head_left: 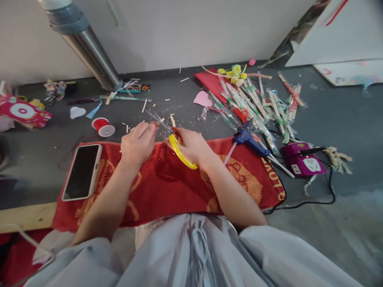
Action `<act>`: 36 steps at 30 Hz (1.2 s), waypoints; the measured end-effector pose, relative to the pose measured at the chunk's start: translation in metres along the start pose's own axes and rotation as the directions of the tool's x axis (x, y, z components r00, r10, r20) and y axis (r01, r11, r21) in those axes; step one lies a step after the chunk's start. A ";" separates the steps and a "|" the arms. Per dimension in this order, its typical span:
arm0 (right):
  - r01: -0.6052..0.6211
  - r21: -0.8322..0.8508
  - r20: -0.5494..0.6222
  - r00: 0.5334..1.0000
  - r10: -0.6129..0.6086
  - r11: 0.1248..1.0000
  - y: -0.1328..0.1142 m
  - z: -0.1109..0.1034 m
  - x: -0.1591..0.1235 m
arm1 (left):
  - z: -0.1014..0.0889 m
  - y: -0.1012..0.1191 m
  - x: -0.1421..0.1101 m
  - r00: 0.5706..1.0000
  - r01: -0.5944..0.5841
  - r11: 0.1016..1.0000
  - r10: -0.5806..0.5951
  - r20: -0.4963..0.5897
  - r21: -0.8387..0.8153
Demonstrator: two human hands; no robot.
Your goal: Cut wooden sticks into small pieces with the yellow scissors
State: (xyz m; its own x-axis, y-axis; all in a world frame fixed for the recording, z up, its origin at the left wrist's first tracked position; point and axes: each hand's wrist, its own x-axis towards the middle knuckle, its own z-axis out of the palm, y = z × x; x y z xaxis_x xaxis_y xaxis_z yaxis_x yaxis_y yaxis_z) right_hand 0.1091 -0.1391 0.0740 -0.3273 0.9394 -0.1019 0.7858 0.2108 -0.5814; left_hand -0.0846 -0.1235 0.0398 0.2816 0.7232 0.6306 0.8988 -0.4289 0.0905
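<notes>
My right hand (191,145) grips a pair of scissors by the yellow handle (181,153). The scissor blades (163,122) point up and left over the grey tabletop. Close to the blades, my left hand (139,144) is closed in a pinch; what its fingers hold is too small to make out. A short pale piece (162,119) shows against the blades. Just behind my right hand lies a small notched light-coloured strip (172,120). Cut bits of stick (144,106) and crumbs are scattered about the hands. Both wrists are over a red towel (170,191).
A phone (82,172) rests on the towel's left, beside a red thread spool (103,127). Behind stands a steel flask (92,56). To the right are a blue glue gun (251,141), wrapped sticks (248,103), a purple power socket (302,159) and its black cable (332,187).
</notes>
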 end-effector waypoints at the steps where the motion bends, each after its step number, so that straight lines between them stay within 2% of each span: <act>1: 0.001 -0.001 0.002 1.000 -0.001 1.000 0.000 0.000 0.000 | -0.001 -0.001 0.001 1.000 -0.011 1.000 0.012 -0.001 0.007; 7: 0.012 -0.023 0.004 1.000 -0.012 1.000 -0.001 0.000 0.001 | 0.001 -0.005 0.004 0.999 -0.034 0.999 0.034 -0.012 -0.019; 15: 0.014 -0.030 0.017 1.000 -0.013 0.999 -0.002 0.000 0.002 | 0.004 -0.013 0.002 0.996 -0.082 0.996 0.083 -0.019 0.040; 25: 0.003 -0.057 0.065 0.998 0.001 0.998 -0.007 -0.005 0.003 | 0.005 -0.021 0.005 0.995 -0.102 0.994 0.102 0.003 -0.050; 31: 0.016 -0.075 0.070 0.997 -0.010 0.997 -0.007 -0.006 0.005 | 0.008 -0.029 0.003 0.989 -0.151 0.988 0.150 -0.017 -0.025; 36: 0.022 -0.097 0.079 0.997 -0.015 0.995 -0.004 -0.004 0.010 | 0.012 -0.033 0.003 0.995 -0.098 0.993 0.097 -0.012 -0.063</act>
State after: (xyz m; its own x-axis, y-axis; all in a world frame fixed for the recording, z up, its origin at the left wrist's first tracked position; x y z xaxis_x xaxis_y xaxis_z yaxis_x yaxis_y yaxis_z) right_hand 0.1049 -0.1292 0.0780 -0.3793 0.9120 -0.1564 0.8255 0.2571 -0.5024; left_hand -0.1091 -0.1009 0.0290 0.3636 0.6715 0.6456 0.8438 -0.5310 0.0770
